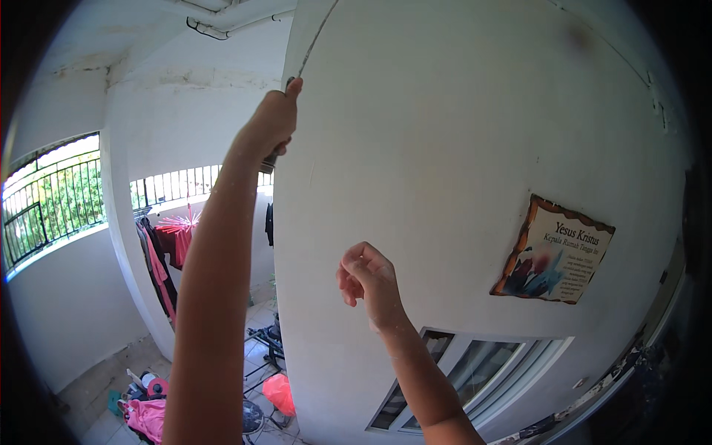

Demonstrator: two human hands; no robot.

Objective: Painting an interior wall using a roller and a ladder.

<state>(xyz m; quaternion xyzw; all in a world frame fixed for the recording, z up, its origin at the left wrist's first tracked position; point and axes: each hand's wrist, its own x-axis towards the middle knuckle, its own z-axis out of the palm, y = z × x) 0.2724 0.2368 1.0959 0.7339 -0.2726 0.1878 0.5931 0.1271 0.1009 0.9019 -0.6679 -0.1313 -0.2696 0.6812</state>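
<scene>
The left hand (pixel 271 122) is raised high, its fingers wrapped firmly around the dark handle (pixel 268 165) of a long, thin tool (pixel 308 55). The tool slants up and rightward in front of the white wall (pixel 430 133), near the wall's left edge, and runs out of view at the top. It shows almost as a line, so whether it touches the wall cannot be told.

The right hand (pixel 371 282) is lower, in front of the same wall, its fingers half-curled with a narrow gap and nothing seen between them.

With the arm stretched this far, a firm wrist and light, even pressure should serve best; a tight squeeze would likely make the far end wobble. Standing closer would ease the shoulder. The free hand could brace or guide, keeping well apart from the plaque (pixel 587 261) and above the window (pixel 482 371).
</scene>
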